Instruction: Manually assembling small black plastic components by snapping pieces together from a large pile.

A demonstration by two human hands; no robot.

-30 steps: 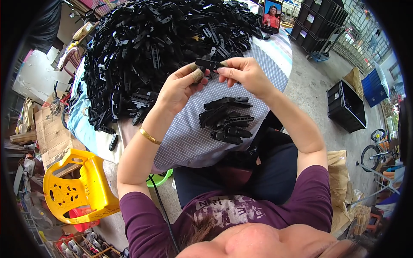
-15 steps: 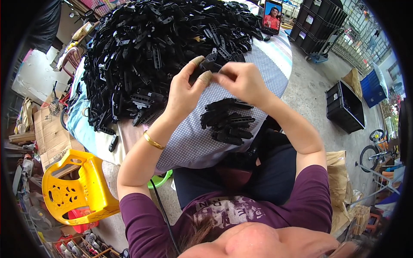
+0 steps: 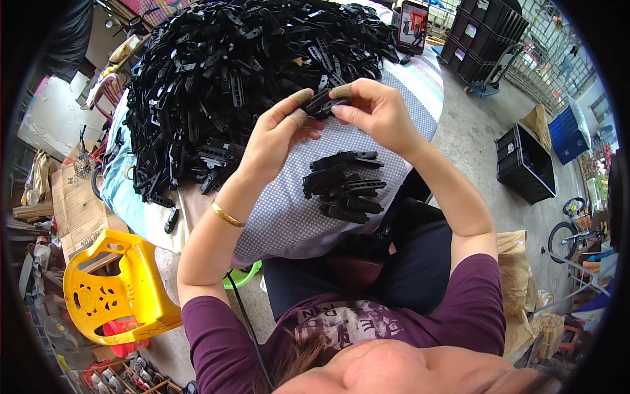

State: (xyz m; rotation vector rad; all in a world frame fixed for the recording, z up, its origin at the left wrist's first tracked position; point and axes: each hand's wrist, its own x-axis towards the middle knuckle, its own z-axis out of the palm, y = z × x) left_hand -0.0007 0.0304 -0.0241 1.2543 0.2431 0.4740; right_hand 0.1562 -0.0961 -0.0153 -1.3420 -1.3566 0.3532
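Between my two hands, over the table, is a small black plastic part, long and narrow. My left hand pinches its left end between thumb and forefinger, both wrapped in tan tape. At the other end my right hand grips it with thumb and a taped forefinger. Just beyond my fingers rises a large heap of similar black plastic parts. Nearer to me, on the dotted cloth, lies a small pile of black parts, some with ladder-like slots.
A phone stands upright at the table's far right edge. The round table wears a patterned cloth. To the left is a yellow plastic chair; on the right floor, a black crate and stacked black crates.
My right fingers, blurred before, now close on the part's right end. The part has turned between my hands. The phone's picture has changed.
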